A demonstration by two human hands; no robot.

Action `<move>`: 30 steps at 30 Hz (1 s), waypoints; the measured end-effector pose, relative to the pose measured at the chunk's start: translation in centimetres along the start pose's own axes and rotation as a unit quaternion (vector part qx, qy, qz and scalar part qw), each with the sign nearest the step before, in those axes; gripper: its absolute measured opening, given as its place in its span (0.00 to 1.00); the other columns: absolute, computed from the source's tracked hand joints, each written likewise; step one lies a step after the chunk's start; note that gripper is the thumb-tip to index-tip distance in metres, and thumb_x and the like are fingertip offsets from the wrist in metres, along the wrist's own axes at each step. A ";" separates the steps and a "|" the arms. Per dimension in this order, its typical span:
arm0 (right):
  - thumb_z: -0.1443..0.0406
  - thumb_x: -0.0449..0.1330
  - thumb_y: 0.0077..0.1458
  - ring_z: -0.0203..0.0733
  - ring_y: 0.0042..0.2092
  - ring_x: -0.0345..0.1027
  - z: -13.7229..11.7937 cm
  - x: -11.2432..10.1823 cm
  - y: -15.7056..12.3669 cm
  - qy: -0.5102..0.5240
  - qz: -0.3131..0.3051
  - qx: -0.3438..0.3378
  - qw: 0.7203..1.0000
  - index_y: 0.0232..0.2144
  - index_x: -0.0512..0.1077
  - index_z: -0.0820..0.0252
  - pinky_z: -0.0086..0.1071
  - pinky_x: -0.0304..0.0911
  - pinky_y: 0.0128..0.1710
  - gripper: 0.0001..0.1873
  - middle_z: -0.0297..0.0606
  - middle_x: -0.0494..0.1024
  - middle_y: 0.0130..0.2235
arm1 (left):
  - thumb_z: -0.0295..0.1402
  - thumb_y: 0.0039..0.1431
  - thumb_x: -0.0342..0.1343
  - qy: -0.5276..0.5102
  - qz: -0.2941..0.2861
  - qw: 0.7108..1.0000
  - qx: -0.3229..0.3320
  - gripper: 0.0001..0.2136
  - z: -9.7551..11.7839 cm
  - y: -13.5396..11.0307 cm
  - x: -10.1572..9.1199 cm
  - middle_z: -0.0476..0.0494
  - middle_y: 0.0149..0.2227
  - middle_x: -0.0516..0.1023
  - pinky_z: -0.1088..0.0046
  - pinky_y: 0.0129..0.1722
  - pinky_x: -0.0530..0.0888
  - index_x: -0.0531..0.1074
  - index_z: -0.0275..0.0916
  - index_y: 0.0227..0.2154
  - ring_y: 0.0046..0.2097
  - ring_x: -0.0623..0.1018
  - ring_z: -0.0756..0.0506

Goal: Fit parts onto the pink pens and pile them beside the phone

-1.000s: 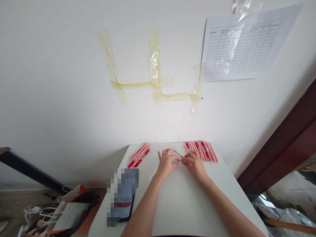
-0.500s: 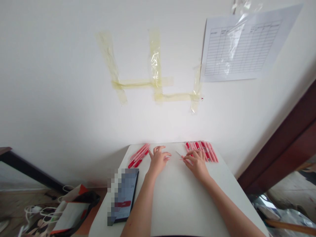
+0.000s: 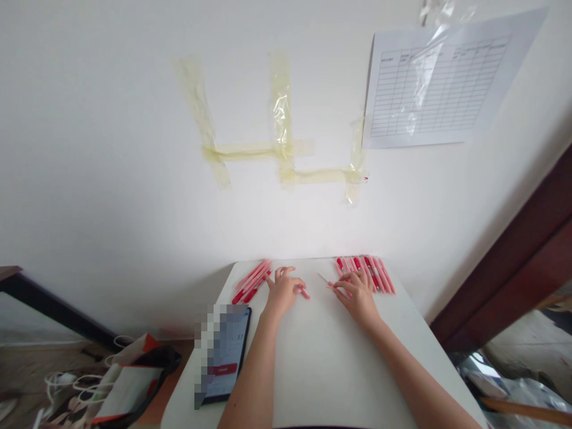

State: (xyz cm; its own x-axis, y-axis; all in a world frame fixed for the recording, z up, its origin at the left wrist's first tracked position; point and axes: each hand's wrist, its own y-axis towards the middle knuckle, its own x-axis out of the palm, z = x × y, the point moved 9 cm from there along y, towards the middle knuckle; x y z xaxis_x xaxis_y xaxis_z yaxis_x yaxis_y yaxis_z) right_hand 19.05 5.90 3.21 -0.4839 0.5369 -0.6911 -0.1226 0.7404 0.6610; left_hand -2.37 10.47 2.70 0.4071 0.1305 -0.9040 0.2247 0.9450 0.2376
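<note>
My left hand (image 3: pixel 280 295) is curled above the table, thumb and forefinger closed round a short pink pen piece (image 3: pixel 304 292) whose end sticks out to the lower right. The rest of that piece is hidden by the fingers. Across a small gap, my right hand (image 3: pixel 358 296) pinches a thin pen refill (image 3: pixel 324 278), its pale end pointing to the upper left. Another slim pink bit (image 3: pixel 330 287) shows at those fingertips, too small to make out. Several pink and red pens (image 3: pixel 254 280) lie left of my left hand. More pens (image 3: pixel 382 275) lie in a row beyond my right hand.
The white table (image 3: pixel 330 369) stands against a wall (image 3: pixel 134 149) with yellowed tape strips and a printed sheet (image 3: pixel 438 89). By my left forearm lies a phone (image 3: pixel 227 351), partly pixelated. Bags and white cables (image 3: pixel 84 381) are on the floor at left.
My left hand has drawn slightly left and closed; the pink pen piece now shows at its fingers. My right hand has barely moved and keeps its pinch.
</note>
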 end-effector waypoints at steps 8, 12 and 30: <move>0.58 0.60 0.59 0.51 0.49 0.62 -0.1 -0.1 0.0 0.005 0.003 -0.006 1.000 0.35 0.79 0.46 0.58 0.48 0.60 0.07 0.38 0.75 0.41 | 0.31 0.53 0.64 -0.018 0.003 1.000 0.020 0.05 1.3 0.0 0.8 0.48 0.59 0.69 0.27 0.60 0.40 0.79 0.50 0.33 0.63 0.60 0.36; 0.58 0.60 0.59 0.51 0.49 0.62 -0.2 -0.2 0.0 0.005 0.003 -0.011 1.000 0.35 0.79 0.46 0.58 0.48 0.59 0.07 0.39 0.75 0.41 | 0.31 0.54 0.63 -0.033 0.009 0.999 0.034 0.05 2.3 -0.1 0.7 0.48 0.58 0.69 0.27 0.60 0.41 0.78 0.49 0.34 0.63 0.61 0.37; 0.56 0.58 0.61 0.49 0.49 0.63 -0.7 -0.1 0.1 0.022 0.001 -0.019 1.000 0.38 0.79 0.45 0.47 0.58 0.52 0.10 0.39 0.76 0.41 | 0.34 0.52 0.65 -0.054 -0.010 0.998 0.044 0.06 4.1 -0.4 1.3 0.48 0.59 0.68 0.29 0.62 0.42 0.77 0.49 0.33 0.63 0.61 0.38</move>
State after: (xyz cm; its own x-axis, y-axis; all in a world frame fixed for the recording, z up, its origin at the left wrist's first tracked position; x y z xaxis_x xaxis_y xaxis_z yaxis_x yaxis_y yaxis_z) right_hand 18.50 5.65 3.49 -0.5208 0.5195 -0.6774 -0.1548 0.7229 0.6734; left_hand 1.68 9.08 2.89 0.4943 0.0740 -0.8662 0.3081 0.9168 0.2542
